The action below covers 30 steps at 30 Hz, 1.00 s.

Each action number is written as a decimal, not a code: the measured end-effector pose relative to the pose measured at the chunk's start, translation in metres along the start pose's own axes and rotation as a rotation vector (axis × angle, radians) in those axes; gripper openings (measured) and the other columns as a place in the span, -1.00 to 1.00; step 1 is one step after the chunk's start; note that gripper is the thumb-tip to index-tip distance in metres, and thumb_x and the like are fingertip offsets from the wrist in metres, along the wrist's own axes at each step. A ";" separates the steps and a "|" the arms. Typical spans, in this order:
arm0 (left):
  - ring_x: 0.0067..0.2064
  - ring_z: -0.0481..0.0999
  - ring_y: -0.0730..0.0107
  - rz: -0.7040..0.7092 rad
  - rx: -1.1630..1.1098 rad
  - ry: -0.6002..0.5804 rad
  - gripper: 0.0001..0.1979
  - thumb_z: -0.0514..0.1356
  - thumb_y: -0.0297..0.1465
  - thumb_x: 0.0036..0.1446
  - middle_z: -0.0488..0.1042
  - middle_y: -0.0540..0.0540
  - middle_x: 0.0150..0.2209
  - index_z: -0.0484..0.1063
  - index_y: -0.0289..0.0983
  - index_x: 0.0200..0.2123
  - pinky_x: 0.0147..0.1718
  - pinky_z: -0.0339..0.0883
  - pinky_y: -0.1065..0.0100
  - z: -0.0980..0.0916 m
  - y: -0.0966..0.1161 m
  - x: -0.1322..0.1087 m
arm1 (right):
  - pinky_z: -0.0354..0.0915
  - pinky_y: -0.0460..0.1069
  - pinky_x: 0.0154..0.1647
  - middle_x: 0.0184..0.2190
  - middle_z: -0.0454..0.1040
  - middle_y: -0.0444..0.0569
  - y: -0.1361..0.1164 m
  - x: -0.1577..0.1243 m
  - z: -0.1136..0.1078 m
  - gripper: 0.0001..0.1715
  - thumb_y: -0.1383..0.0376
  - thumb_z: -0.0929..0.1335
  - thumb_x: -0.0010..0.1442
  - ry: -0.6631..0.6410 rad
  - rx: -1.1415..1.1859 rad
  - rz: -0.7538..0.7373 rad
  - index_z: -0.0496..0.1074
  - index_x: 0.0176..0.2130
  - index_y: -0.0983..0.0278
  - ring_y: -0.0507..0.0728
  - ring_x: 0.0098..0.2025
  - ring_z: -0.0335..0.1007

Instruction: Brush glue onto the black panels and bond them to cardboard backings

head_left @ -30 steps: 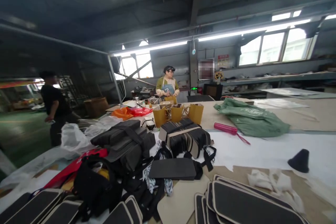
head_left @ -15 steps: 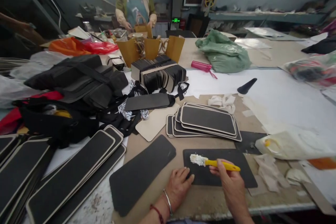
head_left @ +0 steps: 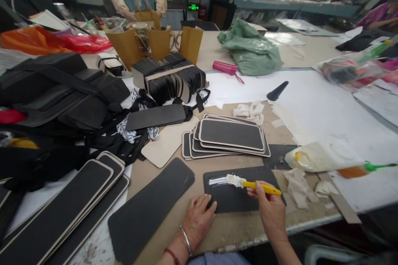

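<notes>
Workshop tabletop (head_left: pixel 236 227), glue brush on a black panel at the near edge.

Right hand (head_left: pixel 271 209) is closed around the yellow handle of the brush (head_left: pixel 253 184), whose white-loaded bristles point left and rest on the black panel (head_left: pixel 236 196) beside a fresh white streak. The panel's long axis runs left to right in front of the person. Left hand (head_left: pixel 197 221) lies flat, fingers spread, pressing what looks like the panel's near-left corner, holding nothing; a stack of edged panels (head_left: pixel 228 137) sits just beyond.
</notes>
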<state>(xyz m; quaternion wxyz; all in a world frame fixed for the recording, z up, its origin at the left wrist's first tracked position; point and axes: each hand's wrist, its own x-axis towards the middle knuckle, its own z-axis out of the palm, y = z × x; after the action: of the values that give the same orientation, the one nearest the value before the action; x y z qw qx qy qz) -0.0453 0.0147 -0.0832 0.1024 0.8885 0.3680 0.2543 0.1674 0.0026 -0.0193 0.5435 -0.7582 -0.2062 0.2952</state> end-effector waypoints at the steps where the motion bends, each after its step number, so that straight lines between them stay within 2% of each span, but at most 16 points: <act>1: -0.12 0.43 0.26 -0.004 0.007 0.003 -0.78 0.11 -0.45 0.10 0.48 -0.15 -0.16 0.41 -0.22 -0.16 -0.20 0.33 0.24 0.000 0.001 0.000 | 0.41 0.04 -0.34 -0.50 0.47 -0.11 -0.001 0.005 -0.009 -0.50 -0.04 0.39 -0.08 0.031 -0.005 -0.003 0.32 -0.29 0.27 0.14 -0.45 0.45; 6: -0.12 0.43 0.27 0.014 0.041 0.006 -0.76 0.06 -0.48 0.11 0.47 -0.14 -0.15 0.42 -0.20 -0.16 -0.19 0.33 0.26 -0.004 0.002 0.001 | 0.38 0.07 -0.31 -0.53 0.47 -0.10 -0.003 0.032 -0.051 -0.44 -0.10 0.39 -0.13 0.159 -0.072 -0.037 0.34 -0.30 0.27 0.15 -0.47 0.44; 10: -0.13 0.43 0.29 0.039 0.037 0.051 -0.75 0.03 -0.48 0.13 0.47 -0.16 -0.17 0.42 -0.22 -0.16 -0.21 0.34 0.29 -0.004 0.002 0.002 | 0.34 0.09 -0.31 -0.56 0.49 -0.04 0.000 0.054 -0.081 -0.38 -0.15 0.34 -0.12 0.234 -0.232 -0.085 0.37 -0.31 0.31 0.22 -0.44 0.46; 15: -0.14 0.45 0.27 0.053 0.065 0.065 -0.74 -0.01 -0.48 0.15 0.48 -0.17 -0.19 0.43 -0.23 -0.18 -0.23 0.38 0.27 -0.004 0.003 0.004 | 0.32 0.11 -0.27 -0.60 0.48 -0.02 -0.008 0.060 -0.098 -0.35 -0.17 0.28 -0.09 0.320 -0.395 -0.156 0.38 -0.28 0.31 0.26 -0.39 0.46; 18: -0.15 0.46 0.26 0.054 0.074 0.044 -0.73 -0.02 -0.50 0.14 0.48 -0.19 -0.19 0.42 -0.25 -0.18 -0.25 0.41 0.26 -0.008 0.005 0.007 | 0.34 0.11 -0.28 -0.55 0.49 -0.02 -0.016 0.043 -0.087 -0.38 -0.16 0.30 -0.07 0.249 -0.339 -0.177 0.37 -0.28 0.30 0.24 -0.42 0.46; 24: -0.12 0.46 0.25 0.024 0.048 -0.001 -0.70 -0.03 -0.58 0.08 0.46 -0.24 -0.16 0.39 -0.31 -0.17 -0.21 0.45 0.23 -0.014 0.007 0.005 | 0.40 0.06 -0.37 -0.53 0.48 -0.04 -0.019 -0.004 -0.037 -0.50 -0.06 0.34 -0.01 -0.017 -0.193 -0.190 0.36 -0.26 0.30 0.18 -0.47 0.46; 30: -0.12 0.47 0.29 -0.008 -0.045 0.080 -0.76 -0.04 -0.57 0.12 0.47 -0.22 -0.19 0.38 -0.32 -0.22 -0.19 0.46 0.23 -0.015 0.002 -0.004 | 0.42 0.02 -0.32 -0.33 0.46 0.03 -0.019 -0.031 0.009 -0.72 0.13 0.30 0.13 -0.296 -0.199 -0.471 0.40 -0.25 0.27 0.12 -0.37 0.44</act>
<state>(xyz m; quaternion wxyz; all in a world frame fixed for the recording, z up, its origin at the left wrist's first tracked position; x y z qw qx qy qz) -0.0542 0.0105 -0.0705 0.1086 0.8735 0.3696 0.2976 0.1382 -0.0043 0.0035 0.4840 -0.6878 -0.4816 0.2466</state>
